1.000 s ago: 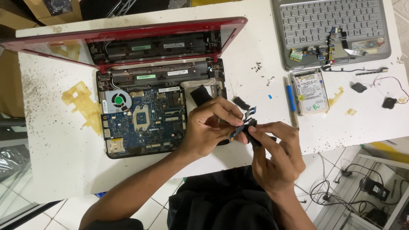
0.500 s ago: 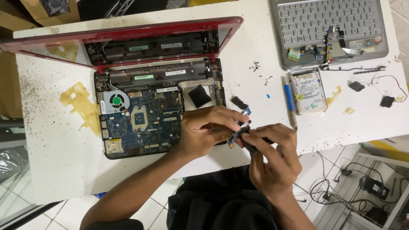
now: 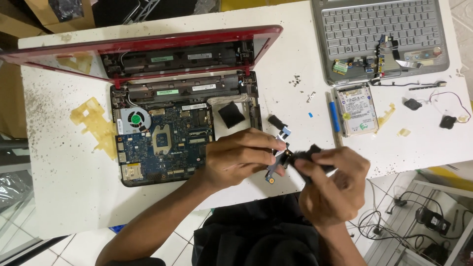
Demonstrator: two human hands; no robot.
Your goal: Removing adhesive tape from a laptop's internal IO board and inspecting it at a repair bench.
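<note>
Over the near table (image 3: pixel 74 197) edge, the left hand (image 3: pixel 239 160) pinches a slim bracket (image 3: pixel 277 165) and the right hand (image 3: pixel 332 184) grips its black end piece (image 3: pixel 308 155). The bracket looks light, thin, bendable, best held by its edges; its long axis tilts near-left to far-right. Beyond lies the open laptop (image 3: pixel 167 143).

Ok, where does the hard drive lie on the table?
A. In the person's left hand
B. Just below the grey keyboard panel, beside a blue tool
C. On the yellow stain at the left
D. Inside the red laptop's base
B: the hard drive lies on the white table just below the grey keyboard panel, with the blue tool along its left side.
</note>
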